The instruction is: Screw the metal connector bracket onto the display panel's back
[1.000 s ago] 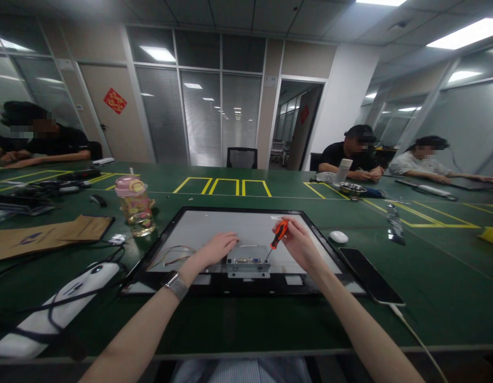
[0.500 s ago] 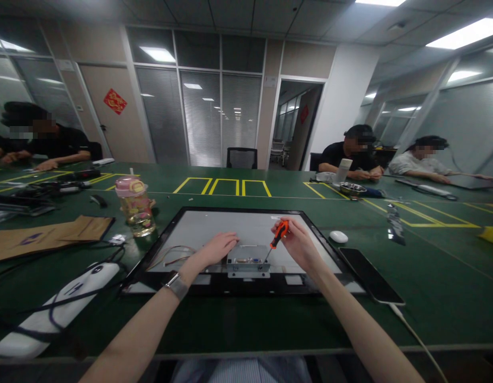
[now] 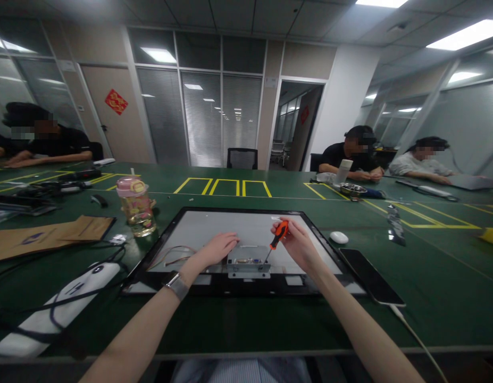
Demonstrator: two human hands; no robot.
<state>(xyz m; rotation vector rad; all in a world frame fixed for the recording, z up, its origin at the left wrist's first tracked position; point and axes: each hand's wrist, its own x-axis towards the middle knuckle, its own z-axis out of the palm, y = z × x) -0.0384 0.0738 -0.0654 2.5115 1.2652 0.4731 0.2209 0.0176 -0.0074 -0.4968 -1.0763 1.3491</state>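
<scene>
I log, at the metal port bracket (image 3: 246, 269): right hand (image 3: 300, 240) pinching an orange-black screwdriver (image 3: 278, 234), whose slant could cause slipping; left hand (image 3: 215, 249) beside, fingers extended together.

- On your left, a clear plastic drinking bottle with a pink lid (image 3: 135, 207) stands upright on the glossy green tabletop (image 3: 230, 327).
- Farther left of it, you have a flat brown paper packet (image 3: 39, 238).
- Nearer you lies a long white plastic device (image 3: 76, 290), black cable (image 3: 34, 336) across it.
- On your right, a black-screened phone (image 3: 372, 276) has a white cord (image 3: 417, 332) at its near end.
- Just beyond that phone sits a small rounded white case (image 3: 339, 237).
- Across from you stands a black mesh-backed chair (image 3: 242, 158).
</scene>
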